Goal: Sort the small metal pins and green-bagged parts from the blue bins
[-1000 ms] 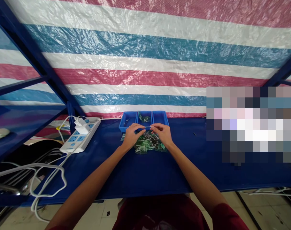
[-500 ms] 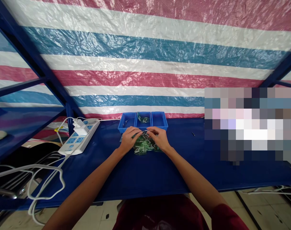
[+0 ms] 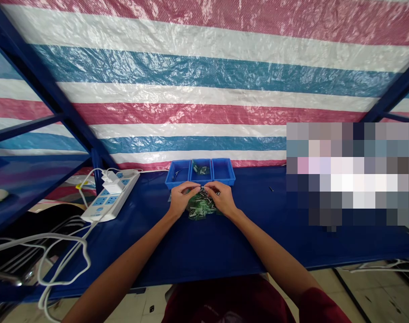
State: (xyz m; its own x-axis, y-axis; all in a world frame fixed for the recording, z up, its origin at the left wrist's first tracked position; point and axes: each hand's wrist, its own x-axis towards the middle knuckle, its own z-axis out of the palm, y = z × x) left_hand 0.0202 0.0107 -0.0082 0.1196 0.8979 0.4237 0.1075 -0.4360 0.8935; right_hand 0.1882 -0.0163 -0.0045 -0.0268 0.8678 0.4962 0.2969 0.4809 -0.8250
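Observation:
My left hand point(image 3: 184, 197) and my right hand point(image 3: 222, 197) meet above a pile of green translucent packets point(image 3: 200, 211) mixed with short metal pieces. Thumb and fingers of both hands pinch a tiny pale or metallic piece point(image 3: 202, 187) between them. Its exact kind is too small to make out. Just behind the hands stand three joined blue bins. A few thin metal pieces lie in the left bin point(image 3: 172, 183), and green packets point(image 3: 201, 168) fill part of the middle one. The right bin point(image 3: 228, 182) is beside it.
A white power strip point(image 3: 123, 197) with a plugged-in adapter point(image 3: 112, 183) lies on the blue table point(image 3: 191, 255) at left. White cables point(image 3: 64, 260) loop over the edge. A small dark screw-like piece point(image 3: 271, 189) lies at right, near a blurred-out area. Striped sheeting hangs behind.
The hands stay together over the pile, with the fingertips drawn slightly closer around the small piece. The view has tilted slightly, so the table sits a little lower.

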